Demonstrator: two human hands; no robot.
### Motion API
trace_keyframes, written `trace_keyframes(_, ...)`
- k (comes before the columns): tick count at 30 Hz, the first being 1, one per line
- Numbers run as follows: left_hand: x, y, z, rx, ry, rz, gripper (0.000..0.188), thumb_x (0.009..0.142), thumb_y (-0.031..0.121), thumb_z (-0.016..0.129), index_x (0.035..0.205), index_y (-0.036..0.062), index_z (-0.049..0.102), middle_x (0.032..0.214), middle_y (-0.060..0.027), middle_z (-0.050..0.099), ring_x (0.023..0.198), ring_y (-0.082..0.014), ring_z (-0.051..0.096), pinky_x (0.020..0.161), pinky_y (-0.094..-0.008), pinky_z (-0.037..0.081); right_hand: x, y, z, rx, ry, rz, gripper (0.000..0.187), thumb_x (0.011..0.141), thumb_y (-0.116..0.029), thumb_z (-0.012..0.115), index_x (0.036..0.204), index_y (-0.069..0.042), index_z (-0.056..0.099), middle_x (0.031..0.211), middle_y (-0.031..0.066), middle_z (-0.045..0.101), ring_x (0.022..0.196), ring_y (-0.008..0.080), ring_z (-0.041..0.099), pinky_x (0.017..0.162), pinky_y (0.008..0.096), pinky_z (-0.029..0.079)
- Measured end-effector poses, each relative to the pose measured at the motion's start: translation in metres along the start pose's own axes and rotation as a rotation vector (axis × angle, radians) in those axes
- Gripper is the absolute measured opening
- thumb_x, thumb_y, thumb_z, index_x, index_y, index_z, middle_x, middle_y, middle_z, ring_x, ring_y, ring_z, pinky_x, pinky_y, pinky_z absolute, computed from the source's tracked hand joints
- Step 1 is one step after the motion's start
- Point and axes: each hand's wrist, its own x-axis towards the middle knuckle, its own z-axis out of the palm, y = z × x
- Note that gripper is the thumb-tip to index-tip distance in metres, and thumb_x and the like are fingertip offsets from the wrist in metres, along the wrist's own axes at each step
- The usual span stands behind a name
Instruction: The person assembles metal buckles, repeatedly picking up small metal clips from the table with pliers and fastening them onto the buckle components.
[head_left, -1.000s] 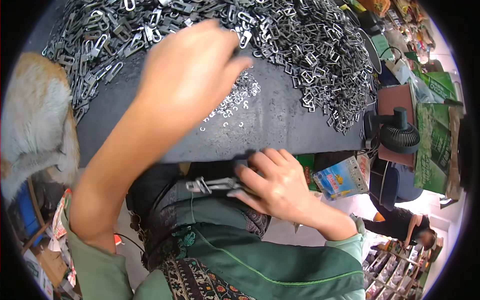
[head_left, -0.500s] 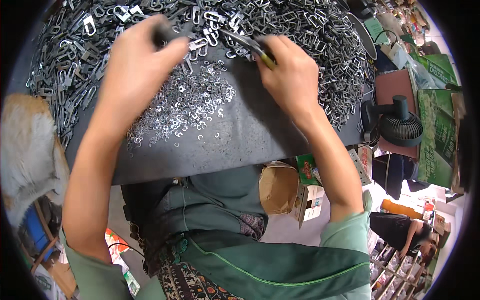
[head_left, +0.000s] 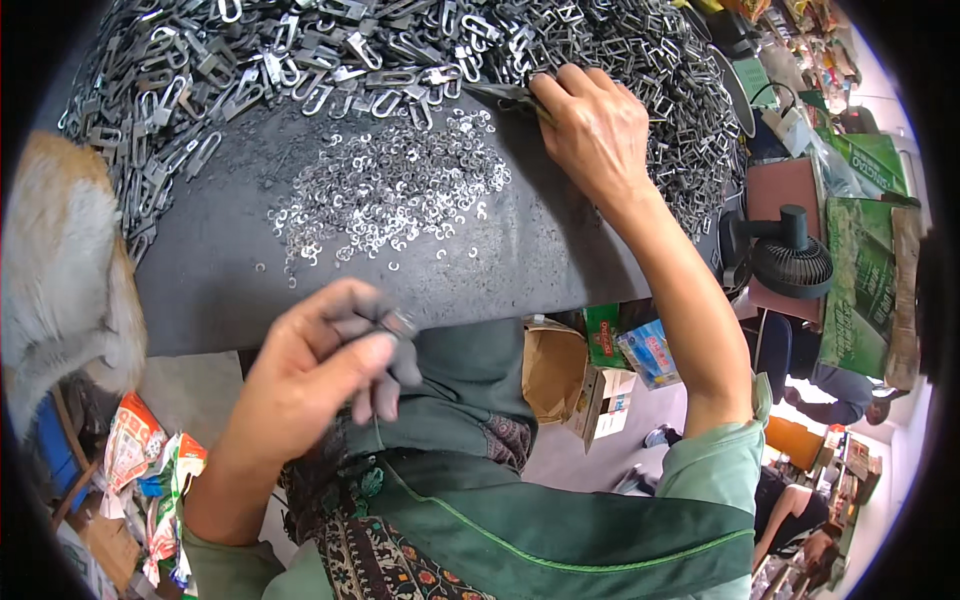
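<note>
My right hand (head_left: 595, 130) is closed around the handles of pliers (head_left: 512, 93), whose jaws lie at the edge of a heap of metal clips. My left hand (head_left: 335, 365) is drawn back over my lap, off the table's near edge. Its blackened fingers are curled toward the thumb around something small and greyish that I cannot make out. On the dark table (head_left: 220, 285) between the hands is a scattered pile of small silvery C-shaped rings (head_left: 390, 190). Larger loop-shaped metal clips (head_left: 260, 75) are heaped along the far side, with smaller rectangular metal pieces (head_left: 640, 60) at the right.
A white-and-orange furry animal (head_left: 70, 260) is by the table's left edge. To the right are a black fan (head_left: 790, 260) and green cartons (head_left: 865, 290). Below the table edge stands an open cardboard box (head_left: 555, 370). Other people (head_left: 795, 505) are at the far right.
My left hand has moved from the clip heap back toward me, past the table's near edge. My right hand stays by the heap with the pliers, shifted slightly.
</note>
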Motion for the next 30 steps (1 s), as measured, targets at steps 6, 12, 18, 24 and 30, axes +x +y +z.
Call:
trace_keyframes(6, -0.013, -0.009, 0.013, 0.132, 0.012, 0.001, 0.021, 0.097, 0.010, 0.054, 0.113, -0.0022, 0.061, 0.082, -0.0107, 0.067, 0.056, -0.0086, 0.059, 0.048, -0.0182, 0.042, -0.022, -0.007, -0.066, 0.423, -0.346, 0.456, 0.008, 0.083, -0.012, 0.062, 0.085, -0.005, 0.063, 0.078, 0.0094, 0.064, 0.074, 0.0245, 0.064, 0.064, 0.0375, 0.050)
trace_keyframes(12, 0.003, -0.022, 0.027, 0.186, 0.033, -0.004, 0.020, 0.097, 0.007, 0.059, 0.114, -0.0010, 0.067, 0.084, -0.0008, 0.065, 0.062, -0.0034, 0.053, 0.056, -0.0204, 0.043, -0.055, -0.061, -0.129, 1.477, -0.761, 0.746, 0.010, 0.087, -0.007, 0.066, 0.092, 0.001, 0.062, 0.076, 0.0037, 0.060, 0.073, 0.0086, 0.052, 0.066, 0.0277, 0.043)
trace_keyframes(18, 0.012, -0.031, 0.031, 0.294, -0.018, 0.121, 0.022, 0.097, 0.007, 0.058, 0.117, -0.0024, 0.065, 0.083, -0.0036, 0.065, 0.062, -0.0051, 0.054, 0.054, -0.0207, 0.044, -0.061, -0.067, -0.126, 1.507, -0.695, 0.628, 0.010, 0.085, -0.006, 0.065, 0.092, 0.000, 0.062, 0.079, 0.0091, 0.060, 0.070, 0.0150, 0.056, 0.064, 0.0305, 0.044)
trace_keyframes(24, 0.012, -0.019, 0.039, 0.347, 0.012, 0.028, 0.018, 0.094, 0.004, 0.063, 0.109, -0.0031, 0.068, 0.087, -0.0039, 0.069, 0.074, -0.0064, 0.059, 0.064, -0.0262, 0.048, -0.056, -0.068, -0.129, 1.511, -0.798, 0.670, 0.010, 0.084, -0.006, 0.066, 0.090, 0.000, 0.060, 0.077, 0.0110, 0.059, 0.066, 0.0208, 0.057, 0.061, 0.0335, 0.045)
trace_keyframes(30, 0.006, -0.040, 0.041, 0.698, 0.098, 0.372, 0.015, 0.085, 0.002, 0.069, 0.099, -0.0032, 0.067, 0.082, -0.0134, 0.067, 0.066, -0.0223, 0.066, 0.059, -0.0329, 0.050, -0.063, -0.085, -0.132, 1.317, -0.642, 0.389, 0.010, 0.087, -0.009, 0.067, 0.090, -0.002, 0.059, 0.076, 0.0121, 0.057, 0.064, 0.0242, 0.054, 0.059, 0.0347, 0.044)
